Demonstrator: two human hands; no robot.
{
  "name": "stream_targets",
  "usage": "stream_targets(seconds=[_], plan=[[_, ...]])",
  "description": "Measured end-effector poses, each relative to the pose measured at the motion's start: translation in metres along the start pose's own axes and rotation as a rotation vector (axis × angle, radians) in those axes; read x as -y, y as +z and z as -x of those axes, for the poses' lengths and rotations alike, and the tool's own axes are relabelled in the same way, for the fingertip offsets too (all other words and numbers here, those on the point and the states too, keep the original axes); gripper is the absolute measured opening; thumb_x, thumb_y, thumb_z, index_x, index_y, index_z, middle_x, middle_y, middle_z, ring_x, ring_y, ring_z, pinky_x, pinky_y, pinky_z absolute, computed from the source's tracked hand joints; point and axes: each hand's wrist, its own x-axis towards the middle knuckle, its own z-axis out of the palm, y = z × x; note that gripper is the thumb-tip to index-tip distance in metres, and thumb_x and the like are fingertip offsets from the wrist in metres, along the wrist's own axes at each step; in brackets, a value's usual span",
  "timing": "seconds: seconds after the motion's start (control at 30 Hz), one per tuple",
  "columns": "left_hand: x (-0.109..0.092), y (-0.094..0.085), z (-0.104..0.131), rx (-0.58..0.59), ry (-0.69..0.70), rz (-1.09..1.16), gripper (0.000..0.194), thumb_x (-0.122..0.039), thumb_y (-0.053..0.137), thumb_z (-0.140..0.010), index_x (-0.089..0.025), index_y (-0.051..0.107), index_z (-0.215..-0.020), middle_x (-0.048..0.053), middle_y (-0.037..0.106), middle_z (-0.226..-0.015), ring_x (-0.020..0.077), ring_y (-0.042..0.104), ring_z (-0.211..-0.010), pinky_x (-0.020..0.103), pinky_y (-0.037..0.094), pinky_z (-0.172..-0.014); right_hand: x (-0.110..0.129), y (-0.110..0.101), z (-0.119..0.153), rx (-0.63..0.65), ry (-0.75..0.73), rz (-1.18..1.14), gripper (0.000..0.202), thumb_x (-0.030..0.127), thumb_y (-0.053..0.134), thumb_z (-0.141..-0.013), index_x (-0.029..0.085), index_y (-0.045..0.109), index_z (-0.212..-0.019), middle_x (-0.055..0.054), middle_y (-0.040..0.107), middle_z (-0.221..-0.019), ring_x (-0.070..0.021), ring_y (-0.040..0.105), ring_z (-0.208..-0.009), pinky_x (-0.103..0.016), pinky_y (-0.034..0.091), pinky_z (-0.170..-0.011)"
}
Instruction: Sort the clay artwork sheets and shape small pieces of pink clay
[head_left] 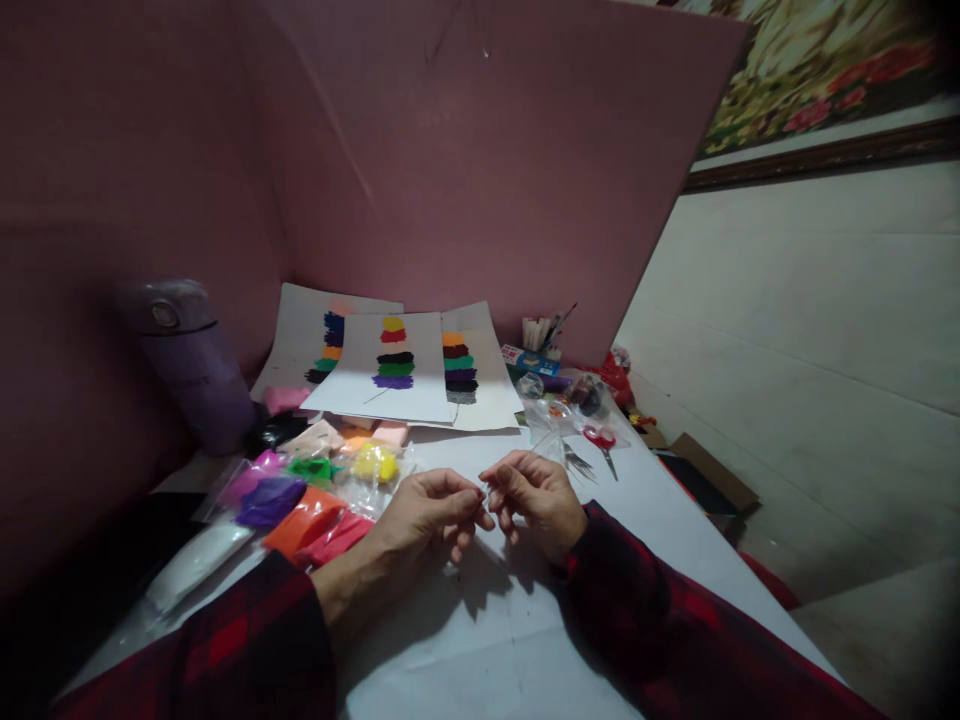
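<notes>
Since it looks light and soft, the tiny red piece (481, 494) suits gentle edge-pinching; the left hand (439, 507) pinches it, the right hand (541, 500) curls, its hold unclear.

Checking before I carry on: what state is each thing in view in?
Left hand: pinched on a tiny red piece
Right hand: fingers curled, contents unclear
Bottle: standing, lid on
Front sheet: painted, overlapping the sheets behind
Yellow lump: inside clear plastic
Purple packet: lying down
Scissors: lying down, open or shut unclear
Brush: tilted
</notes>
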Motion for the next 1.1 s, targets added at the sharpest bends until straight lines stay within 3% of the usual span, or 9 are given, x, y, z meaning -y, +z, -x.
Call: stream_targets(seconds=[1.1], plan=[[0.0012,0.0021,0.0028,0.076,-0.047,-0.038,0.033,-0.039,0.077,-0.067,-0.012,0.058,-0.065,0.002,0.062,-0.052,0.0077,0.05,-0.036,0.017,0.037,-0.033,0.0039,0.0053,0.0052,0.012,0.069,0.008,0.033,0.044,0.071,-0.073,0.012,0.061,-0.072,0.001,0.059,-0.051,-0.0077,0.049,-0.031,-0.016,0.036,-0.026]])
